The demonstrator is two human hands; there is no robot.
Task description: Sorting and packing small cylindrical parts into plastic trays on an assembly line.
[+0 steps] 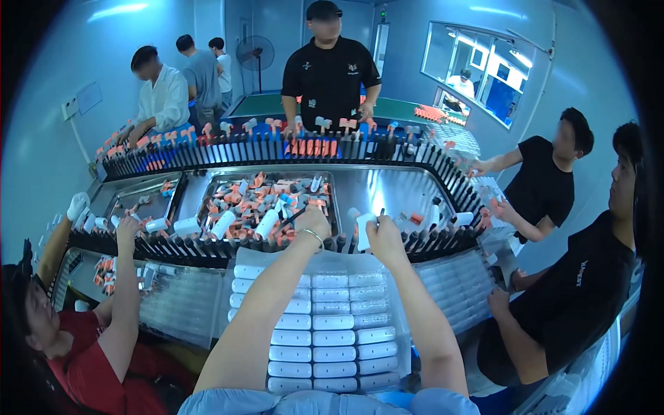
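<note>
Both my arms reach forward over a clear blister tray (297, 259) filled with rows of white oval plastic casings (333, 353). My left hand (315, 223), with a bracelet at the wrist, is closed round a thin dark rod (290, 219) that points to the left. Just beside that rod a white casing (269, 223) stands on the rack of dark pegs (207, 243). In my right hand (385, 241) is another white casing (364, 232), gripped at the near edge of the rack. A small dark tip shows above that hand; what it belongs to cannot be made out.
A metal tray (332, 207) beyond the rack holds a heap of orange, grey and white parts (259, 200). Pegs with orange pieces curve along the far side. Co-workers sit or stand around, one in red (90, 339) at left and one in black (553, 311) at right.
</note>
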